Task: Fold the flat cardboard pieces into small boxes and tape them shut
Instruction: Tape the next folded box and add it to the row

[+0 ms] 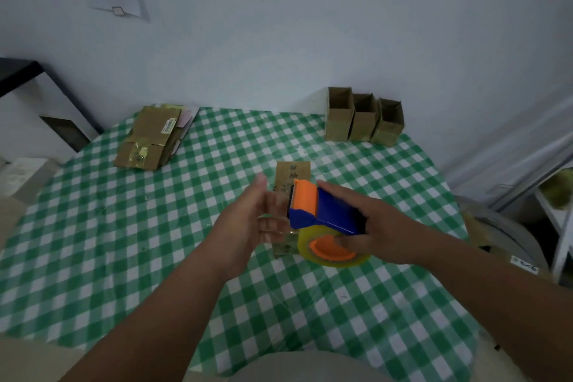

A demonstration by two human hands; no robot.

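right hand point(381, 226) grips blue-and-orange tape dispenser point(322, 214) over small brown cardboard box point(293, 174) at mid-table; left hand point(248, 220), fingers open, steadies it; a loose hold may let tape drag the box askew

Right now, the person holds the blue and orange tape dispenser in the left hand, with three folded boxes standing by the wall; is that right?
Not quite: the head view shows the right hand gripping the tape dispenser; the left hand is open. The three folded boxes do stand by the wall.
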